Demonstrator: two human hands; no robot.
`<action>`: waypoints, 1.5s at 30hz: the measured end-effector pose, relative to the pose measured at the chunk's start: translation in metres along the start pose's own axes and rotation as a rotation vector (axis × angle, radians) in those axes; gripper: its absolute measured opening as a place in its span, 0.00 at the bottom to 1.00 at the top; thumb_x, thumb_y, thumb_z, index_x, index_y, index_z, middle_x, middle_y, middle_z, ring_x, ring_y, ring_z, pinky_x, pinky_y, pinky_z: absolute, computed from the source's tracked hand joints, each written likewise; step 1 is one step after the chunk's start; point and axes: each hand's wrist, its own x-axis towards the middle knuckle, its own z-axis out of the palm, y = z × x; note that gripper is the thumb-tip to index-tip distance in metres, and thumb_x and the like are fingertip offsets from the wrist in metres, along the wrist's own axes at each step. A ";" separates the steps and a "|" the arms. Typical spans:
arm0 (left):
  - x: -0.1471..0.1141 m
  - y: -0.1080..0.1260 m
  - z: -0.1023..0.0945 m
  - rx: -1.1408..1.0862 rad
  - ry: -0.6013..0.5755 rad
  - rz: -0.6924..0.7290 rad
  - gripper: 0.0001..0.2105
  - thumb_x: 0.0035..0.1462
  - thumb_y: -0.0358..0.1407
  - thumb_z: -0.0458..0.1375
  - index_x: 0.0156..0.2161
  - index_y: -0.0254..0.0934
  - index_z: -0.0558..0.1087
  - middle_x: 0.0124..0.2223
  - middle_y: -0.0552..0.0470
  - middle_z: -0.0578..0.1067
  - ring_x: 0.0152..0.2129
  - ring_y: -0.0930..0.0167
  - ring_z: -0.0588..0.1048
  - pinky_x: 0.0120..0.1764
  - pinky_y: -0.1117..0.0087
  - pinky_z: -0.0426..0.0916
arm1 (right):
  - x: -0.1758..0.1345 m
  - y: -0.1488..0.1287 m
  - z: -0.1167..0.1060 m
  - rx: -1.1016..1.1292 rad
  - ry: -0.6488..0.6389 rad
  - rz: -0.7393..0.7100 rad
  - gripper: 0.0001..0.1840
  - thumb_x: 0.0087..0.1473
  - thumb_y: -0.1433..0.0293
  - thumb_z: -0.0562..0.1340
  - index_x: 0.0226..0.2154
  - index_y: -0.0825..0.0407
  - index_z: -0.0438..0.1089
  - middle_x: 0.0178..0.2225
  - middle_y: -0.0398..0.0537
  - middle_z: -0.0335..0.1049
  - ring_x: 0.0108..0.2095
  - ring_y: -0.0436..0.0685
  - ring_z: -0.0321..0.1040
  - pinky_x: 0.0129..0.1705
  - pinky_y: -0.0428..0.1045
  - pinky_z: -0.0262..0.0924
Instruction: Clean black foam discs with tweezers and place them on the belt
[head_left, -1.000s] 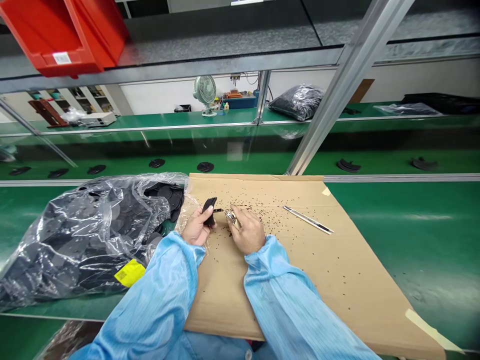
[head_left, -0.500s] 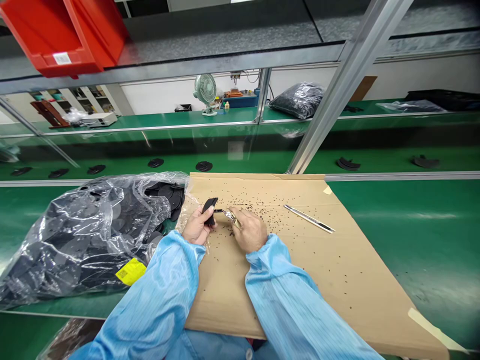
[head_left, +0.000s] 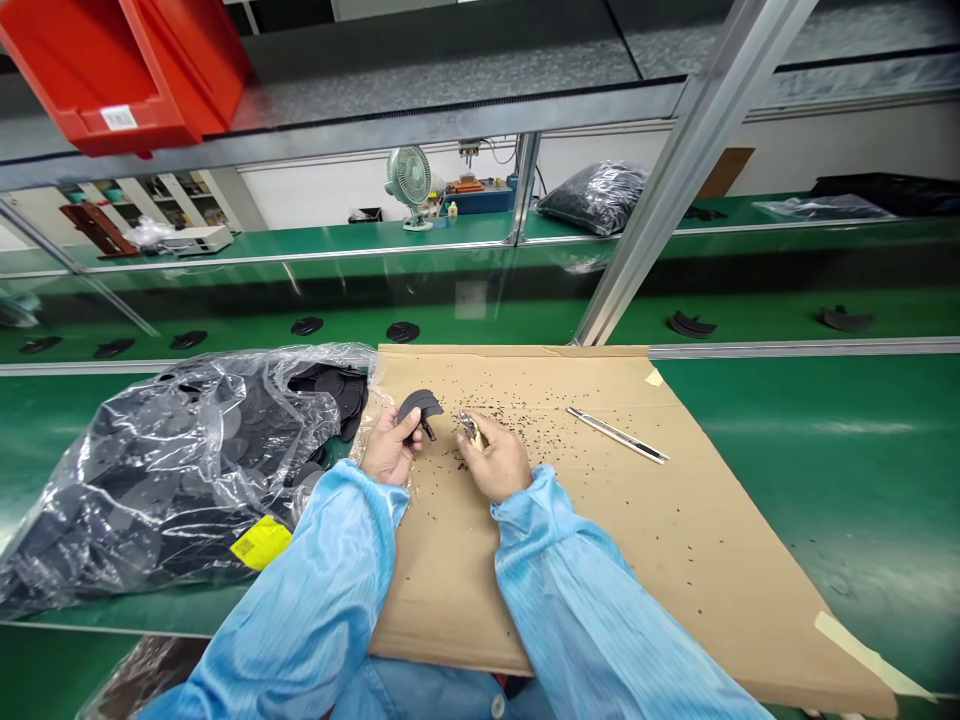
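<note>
Currently at the curved black part: I seem to be between nips, working with a small metal tool on the prong beneath it; another nip would call for turning that prong toward the tool's tips and bringing the two together.
Curved black part [head_left: 421, 404]: in my left hand, fan-like edge up and out beyond my fingers, with its dark prong [head_left: 428, 430] hanging down and to the right.
Left hand [head_left: 390, 447]: fingers closed on the part's near end, thumb across its face.
Right hand [head_left: 501, 463]: wrapped around the small metal tool [head_left: 469, 428], its tips toward the part but apart from it; whether its jaws are parted is too small to tell.
Gap: the part is just left of my right hand, the two hands near each other above the cardboard sheet [head_left: 750, 600].
Black specks [head_left: 525, 420]: scattered over the cardboard, thickest beyond and beside my right hand.
Slim knife [head_left: 616, 435]: lying on the cardboard, right of both hands.
Plastic bag [head_left: 225, 480]: to my left, filled with dark pieces.
</note>
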 end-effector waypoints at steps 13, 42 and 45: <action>-0.003 0.009 -0.001 -0.141 -0.022 -0.149 0.12 0.47 0.31 0.65 0.39 0.37 0.71 0.28 0.55 0.69 0.19 0.80 0.66 0.16 0.80 0.56 | -0.005 -0.003 0.004 -0.071 -0.125 -0.175 0.20 0.51 0.70 0.59 0.48 0.49 0.70 0.45 0.48 0.74 0.45 0.58 0.69 0.48 0.51 0.63; -0.007 0.000 0.001 0.045 -0.105 -0.195 0.10 0.51 0.32 0.61 0.40 0.32 0.70 0.24 0.57 0.65 0.11 0.82 0.58 0.12 0.80 0.48 | -0.004 -0.020 -0.003 -0.443 -0.482 -0.160 0.17 0.54 0.70 0.54 0.46 0.46 0.68 0.39 0.49 0.74 0.38 0.58 0.69 0.35 0.48 0.56; -0.008 0.001 0.004 0.035 -0.082 -0.219 0.09 0.52 0.31 0.61 0.39 0.32 0.70 0.24 0.57 0.66 0.11 0.82 0.57 0.12 0.80 0.48 | -0.006 -0.020 -0.003 -0.331 -0.481 -0.136 0.15 0.53 0.70 0.55 0.43 0.47 0.70 0.38 0.48 0.74 0.38 0.57 0.70 0.37 0.47 0.57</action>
